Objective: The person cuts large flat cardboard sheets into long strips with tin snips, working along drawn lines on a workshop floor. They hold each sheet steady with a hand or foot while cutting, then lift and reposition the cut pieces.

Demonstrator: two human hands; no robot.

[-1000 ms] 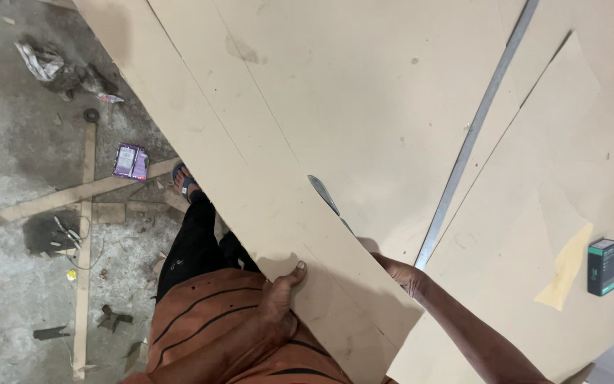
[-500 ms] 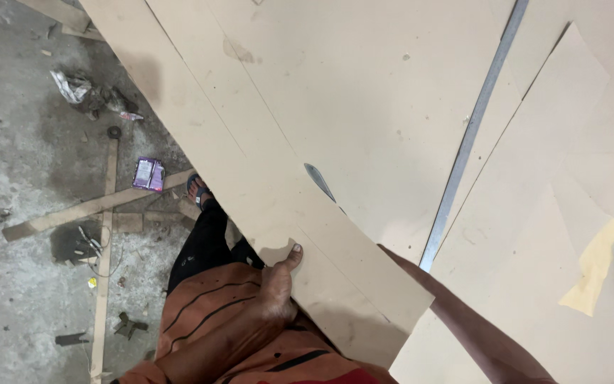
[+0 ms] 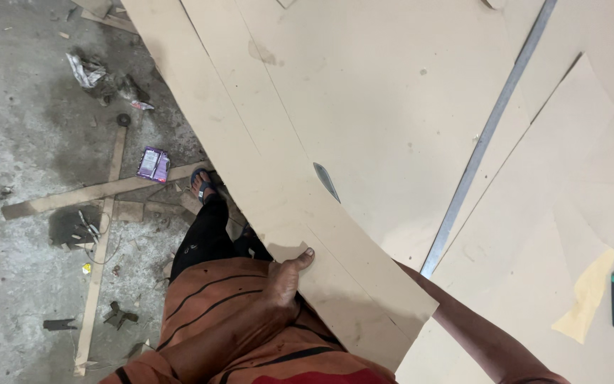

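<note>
Clearly the step in hand is a cut along a long strip of board [image 3: 278, 206]: a blade tip [image 3: 326, 181] pokes up through the sheet partway along a pale scored line, and the strip is already parted from the big sheet [image 3: 406, 92] below that point.

The left hand [image 3: 287, 279] clamps the near edge of the strip, thumb on top and the other fingers curled under out of sight, so it has a firm pinch on the board. The right hand is hidden beneath the board; only the forearm [image 3: 477, 334] shows, running under the strip toward the blade, so whether it is closed on a handle cannot be told (though the blade's position suggests it).

The strip lies over the person's lap and leg, its long axis running from the upper left of the view down to the lower right, where its cut end [image 3: 413, 334] hangs free.

Judging from this, the next move calls for the blade to travel up along the line toward the far end, with the left hand holding the strip steady so that it does not flex or bind the blade.
</note>
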